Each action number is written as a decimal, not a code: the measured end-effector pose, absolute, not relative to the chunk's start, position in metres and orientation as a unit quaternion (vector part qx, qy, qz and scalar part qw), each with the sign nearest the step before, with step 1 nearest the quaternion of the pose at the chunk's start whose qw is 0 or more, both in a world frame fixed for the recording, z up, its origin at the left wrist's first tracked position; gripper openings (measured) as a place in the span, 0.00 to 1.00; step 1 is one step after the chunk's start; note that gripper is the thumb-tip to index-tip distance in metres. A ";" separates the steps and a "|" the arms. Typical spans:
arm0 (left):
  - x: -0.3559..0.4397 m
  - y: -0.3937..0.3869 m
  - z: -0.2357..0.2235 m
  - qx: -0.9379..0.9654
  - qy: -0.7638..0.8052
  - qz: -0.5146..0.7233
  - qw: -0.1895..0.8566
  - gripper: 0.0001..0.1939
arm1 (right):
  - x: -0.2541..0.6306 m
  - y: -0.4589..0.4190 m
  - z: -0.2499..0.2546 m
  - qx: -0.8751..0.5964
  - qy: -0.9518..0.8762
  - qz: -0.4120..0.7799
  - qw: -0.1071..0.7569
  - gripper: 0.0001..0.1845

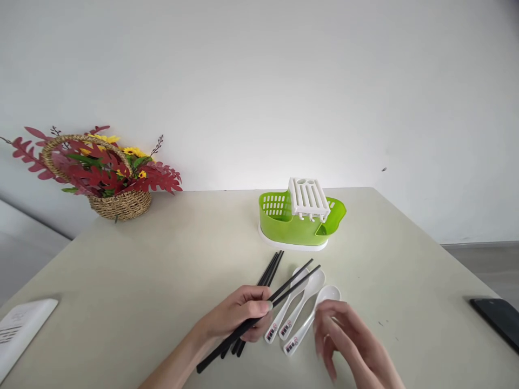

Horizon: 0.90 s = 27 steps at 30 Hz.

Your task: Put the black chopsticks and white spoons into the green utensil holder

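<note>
My left hand (245,313) is closed round a pair of black chopsticks (221,348), which slant up to the right with their thin tips over the spoons. Under that hand, several more black chopsticks (271,270) lie on the table, partly hidden by it. Just right of them rest three white spoons (310,292) with printed handle ends, bowls pointing away from me. My right hand (348,340) hovers by the rightmost spoon (312,316), fingers loosely bent and apart, apparently holding nothing. Beyond the spoons stands a green cutlery holder (279,231) with a white slotted top (310,200) and small hooks.
A wicker basket (121,205) of red leaves and yellow flowers stands at the back left. At the left edge lies a white printed object (26,329), partly cut off. A black phone (497,319) lies at the right edge. The wall rises behind the table (162,259).
</note>
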<state>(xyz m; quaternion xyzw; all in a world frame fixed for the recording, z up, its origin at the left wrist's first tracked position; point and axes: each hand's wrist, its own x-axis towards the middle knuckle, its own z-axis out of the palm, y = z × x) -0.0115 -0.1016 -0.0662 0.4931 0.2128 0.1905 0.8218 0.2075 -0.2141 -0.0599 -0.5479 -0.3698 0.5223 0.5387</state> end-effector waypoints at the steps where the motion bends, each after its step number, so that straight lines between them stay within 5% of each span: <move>1: -0.012 -0.102 -0.065 0.472 0.197 0.189 0.838 0.22 | 0.201 -0.211 -0.054 -0.531 -0.356 0.554 0.534 0.22; 11: -0.014 -0.103 -0.065 0.452 0.174 0.159 0.860 0.21 | 0.181 -0.172 -0.042 -0.425 -0.410 0.645 0.484 0.27; 20: -0.019 -0.096 -0.078 0.476 0.167 0.187 0.843 0.32 | 0.200 -0.140 -0.003 -0.478 -0.608 0.481 0.413 0.28; 27: -0.020 -0.090 -0.080 0.406 0.180 0.318 0.838 0.23 | 0.209 -0.104 0.049 -0.469 -0.718 0.342 0.386 0.26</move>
